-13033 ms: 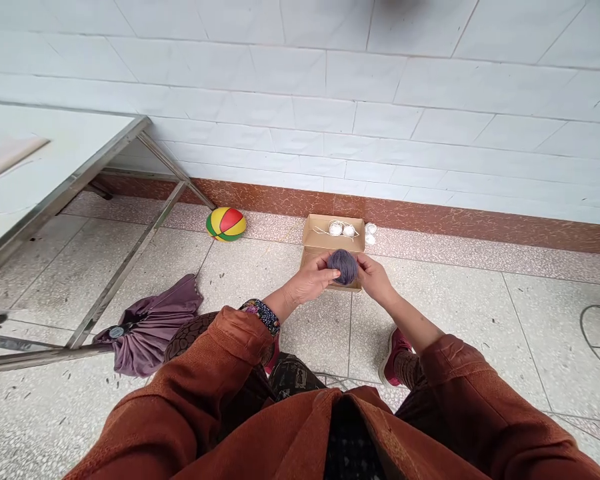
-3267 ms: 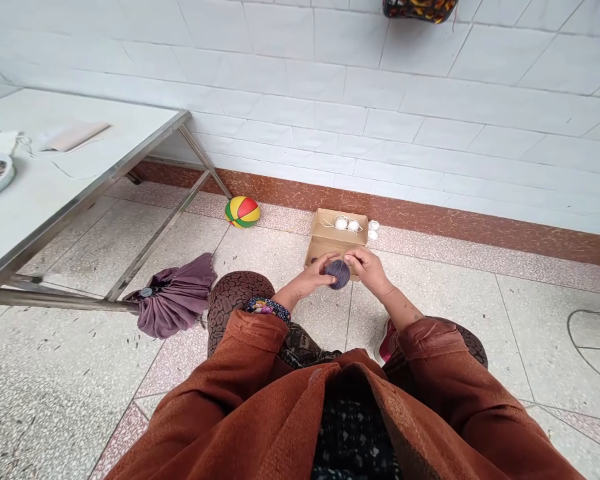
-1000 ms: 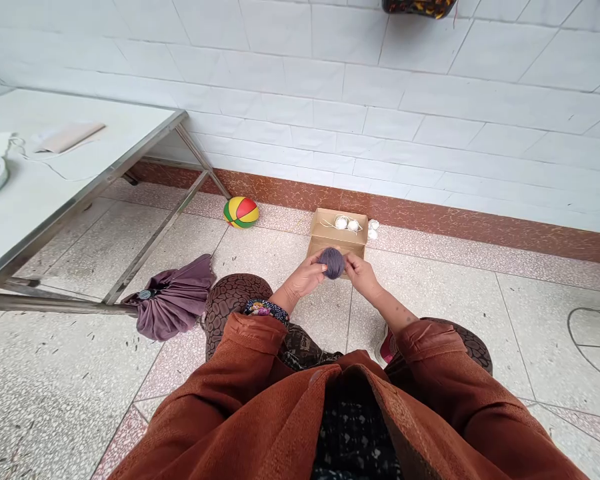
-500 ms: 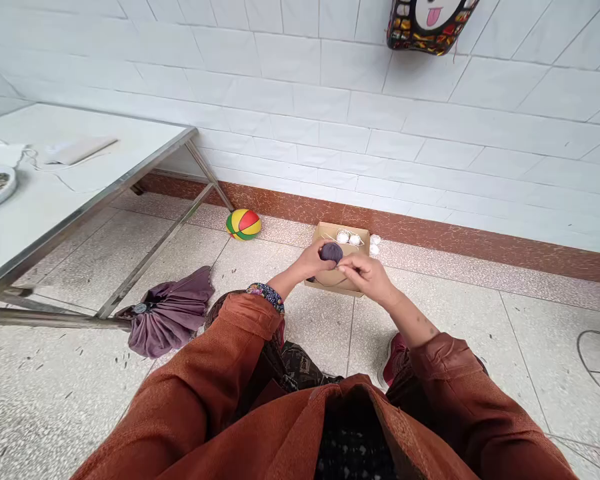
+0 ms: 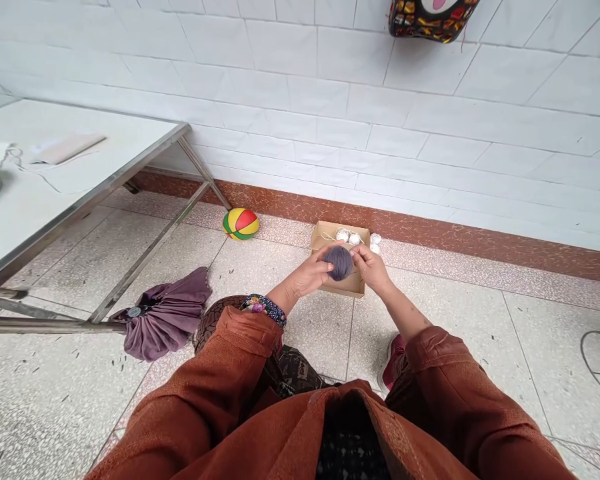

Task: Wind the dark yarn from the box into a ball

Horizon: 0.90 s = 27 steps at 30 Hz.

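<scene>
Pale tiles (image 5: pixel 280 100) face the wall, and speckled floor (image 5: pixel 455 313) runs below it, with a metal-edged bench (image 5: pixel 140 137) off toward ten o'clock. Over the near part of a cardboard box (image 5: pixel 354 288), a dark purple-grey yarn ball (image 5: pixel 339 263) is held up off the floor. Left hand (image 5: pixel 310 275), reaching in from eight o'clock, has a firm grip on it, fingers curled behind and thumb in front; right hand (image 5: pixel 373 269), coming from four o'clock, bunches its fingertips at the ball's three o'clock edge, though whether they pinch a strand is too small to tell. Judging by its compact shape, winding seems well along; what loose length remains cannot be seen, and the ball is not set down. Being nearly round, it points no particular way and shows no clear long axis. Toward twelve o'clock, two white balls (image 5: pixel 343 235) lie in the box.
</scene>
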### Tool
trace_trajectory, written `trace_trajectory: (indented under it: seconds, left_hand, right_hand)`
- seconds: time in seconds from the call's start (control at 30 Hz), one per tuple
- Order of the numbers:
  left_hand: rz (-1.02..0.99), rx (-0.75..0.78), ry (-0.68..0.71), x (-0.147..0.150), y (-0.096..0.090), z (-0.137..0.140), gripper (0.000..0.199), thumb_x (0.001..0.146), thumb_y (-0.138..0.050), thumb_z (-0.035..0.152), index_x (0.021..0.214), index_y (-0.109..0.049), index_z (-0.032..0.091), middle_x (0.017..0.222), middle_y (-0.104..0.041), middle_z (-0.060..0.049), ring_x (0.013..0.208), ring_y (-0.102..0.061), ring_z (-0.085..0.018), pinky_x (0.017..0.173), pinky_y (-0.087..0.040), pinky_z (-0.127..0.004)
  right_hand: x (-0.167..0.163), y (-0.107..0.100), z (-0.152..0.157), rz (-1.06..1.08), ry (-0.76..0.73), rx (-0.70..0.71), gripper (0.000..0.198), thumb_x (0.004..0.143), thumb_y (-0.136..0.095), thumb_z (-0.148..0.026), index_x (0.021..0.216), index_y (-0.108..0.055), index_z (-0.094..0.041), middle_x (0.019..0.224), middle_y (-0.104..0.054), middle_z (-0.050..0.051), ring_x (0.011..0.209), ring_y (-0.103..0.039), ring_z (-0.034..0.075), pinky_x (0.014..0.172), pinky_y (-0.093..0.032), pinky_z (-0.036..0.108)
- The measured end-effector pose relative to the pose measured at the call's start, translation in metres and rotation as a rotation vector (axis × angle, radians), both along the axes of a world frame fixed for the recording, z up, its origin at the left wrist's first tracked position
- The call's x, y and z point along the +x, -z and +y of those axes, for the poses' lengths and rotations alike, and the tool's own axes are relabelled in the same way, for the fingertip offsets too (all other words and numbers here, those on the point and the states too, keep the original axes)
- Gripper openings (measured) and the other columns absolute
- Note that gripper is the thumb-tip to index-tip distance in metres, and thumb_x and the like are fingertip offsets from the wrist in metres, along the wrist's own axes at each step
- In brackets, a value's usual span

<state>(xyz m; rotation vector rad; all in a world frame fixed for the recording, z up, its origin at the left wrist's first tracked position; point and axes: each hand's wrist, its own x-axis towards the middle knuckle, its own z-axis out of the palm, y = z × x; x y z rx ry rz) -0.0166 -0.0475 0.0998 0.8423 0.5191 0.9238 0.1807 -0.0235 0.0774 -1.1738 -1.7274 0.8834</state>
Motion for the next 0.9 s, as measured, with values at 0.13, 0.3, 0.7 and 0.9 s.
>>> trace_trajectory:
  seconds: [0.13, 0.3, 0.7, 0.9]
  left_hand:
    - [-0.059, -0.055, -0.139, -0.002, -0.004, 0.007, 0.046, 0.069, -0.077, 0.026, 0.114, -0.067, 0.017, 0.108, -0.067, -0.008, 0.098, -0.061, -0.020, 0.089, -0.046, -0.033]
    - [0.046, -0.041, -0.353, -0.004, -0.002, 0.017, 0.043, 0.068, -0.077, 0.024, 0.108, -0.064, 0.017, 0.106, -0.067, -0.006, 0.098, -0.062, -0.019, 0.090, -0.047, -0.033]
    - [0.818, 0.498, -0.206, 0.004, 0.019, 0.006, 0.057, 0.072, -0.069, 0.029, 0.127, -0.058, 0.019, 0.125, -0.062, -0.011, 0.116, -0.057, -0.029, 0.105, -0.040, -0.046]
    - [0.605, 0.462, 0.045, 0.012, 0.008, -0.010, 0.079, 0.076, -0.064, 0.029, 0.150, -0.038, 0.026, 0.131, -0.058, -0.008, 0.114, -0.055, -0.028, 0.102, -0.042, -0.045]
  right_hand:
    - [-0.008, 0.008, -0.018, -0.077, -0.046, -0.008, 0.030, 0.097, -0.046, -0.047, 0.083, -0.057, -0.022, 0.068, -0.054, -0.001, 0.063, -0.050, 0.016, 0.064, -0.042, 0.027]
    - [-0.009, 0.008, -0.040, -0.207, -0.228, 0.085, 0.027, 0.100, -0.044, -0.039, 0.085, -0.058, -0.022, 0.076, -0.060, 0.001, 0.069, -0.056, 0.016, 0.069, -0.045, 0.028]
    - [0.011, -0.045, -0.039, -0.028, -0.109, 0.274, 0.021, 0.097, -0.055, -0.037, 0.087, -0.066, -0.022, 0.078, -0.067, 0.002, 0.071, -0.061, 0.017, 0.068, -0.047, 0.029]
    - [0.017, -0.029, -0.016, 0.014, 0.037, 0.163, 0.026, 0.094, -0.056, -0.044, 0.083, -0.064, -0.022, 0.080, -0.065, 0.002, 0.075, -0.059, 0.018, 0.073, -0.046, 0.031]
